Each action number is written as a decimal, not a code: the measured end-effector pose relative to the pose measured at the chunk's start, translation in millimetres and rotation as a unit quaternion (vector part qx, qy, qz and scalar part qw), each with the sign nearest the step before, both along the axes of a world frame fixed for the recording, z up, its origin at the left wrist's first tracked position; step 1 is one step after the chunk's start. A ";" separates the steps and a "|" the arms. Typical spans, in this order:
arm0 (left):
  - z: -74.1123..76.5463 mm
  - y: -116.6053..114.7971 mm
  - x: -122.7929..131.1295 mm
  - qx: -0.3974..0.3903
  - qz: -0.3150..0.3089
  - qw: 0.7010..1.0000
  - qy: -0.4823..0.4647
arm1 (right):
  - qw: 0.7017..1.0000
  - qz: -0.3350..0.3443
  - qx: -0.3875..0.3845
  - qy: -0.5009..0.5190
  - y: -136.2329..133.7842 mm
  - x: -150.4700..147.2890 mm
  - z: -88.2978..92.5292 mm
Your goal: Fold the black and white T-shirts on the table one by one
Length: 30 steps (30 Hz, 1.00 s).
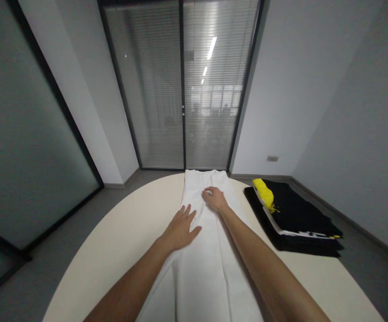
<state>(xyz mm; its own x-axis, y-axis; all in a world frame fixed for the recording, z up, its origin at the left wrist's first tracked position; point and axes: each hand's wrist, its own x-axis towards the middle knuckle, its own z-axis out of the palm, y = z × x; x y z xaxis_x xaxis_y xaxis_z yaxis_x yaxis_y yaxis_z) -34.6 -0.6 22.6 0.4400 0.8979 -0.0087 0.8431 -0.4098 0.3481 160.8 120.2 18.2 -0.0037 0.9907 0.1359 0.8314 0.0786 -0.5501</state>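
A pair of white trousers lies lengthwise on the round table, its waistband at the far edge and its legs running toward me. My left hand rests on the left side of the cloth, palm down with fingers spread. Farther up, below the waistband, my right hand has its fingers curled together, pinching the white fabric near its middle. Small creases show in the cloth between the two hands. My right forearm crosses above the right trouser leg and hides part of it.
On the right of the cream table sits a stack of folded black clothes, the top one with a yellow print. Beyond the table stands a glass partition with blinds. Grey walls rise on both sides.
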 end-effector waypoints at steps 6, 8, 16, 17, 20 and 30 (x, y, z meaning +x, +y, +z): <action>24.9 -43.4 -38.2 -0.032 0.000 0.999 -0.015 | 0.997 0.057 0.033 -0.030 -54.8 2.1 2.0; 35.3 -62.8 -52.4 -0.039 0.009 0.999 -0.026 | 0.997 0.071 0.017 -0.041 -77.8 -2.4 3.7; 45.5 -106.2 -72.7 -0.102 0.039 0.994 0.001 | 0.976 0.193 -0.056 -0.081 -183.9 -14.8 20.8; 45.3 -106.4 -73.1 -0.104 0.038 0.994 -0.005 | 0.971 0.215 -0.066 -0.077 -196.0 -15.1 21.9; 50.7 -104.4 -77.7 -0.162 0.001 0.984 -0.076 | 0.957 0.280 -0.047 -0.059 -226.1 -17.1 25.5; 72.0 -94.3 -98.0 -0.385 -0.094 0.866 -0.305 | 0.858 0.513 -0.027 -0.017 -270.8 -22.3 31.1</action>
<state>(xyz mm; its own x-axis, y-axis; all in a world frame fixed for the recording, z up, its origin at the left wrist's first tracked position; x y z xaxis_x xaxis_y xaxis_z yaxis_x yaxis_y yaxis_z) -132.6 -95.0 94.7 0.7108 0.6420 -0.2873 0.3501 0.0314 0.9362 138.5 -150.6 49.3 -0.8803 0.4687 0.0730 0.3557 0.7540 -0.5522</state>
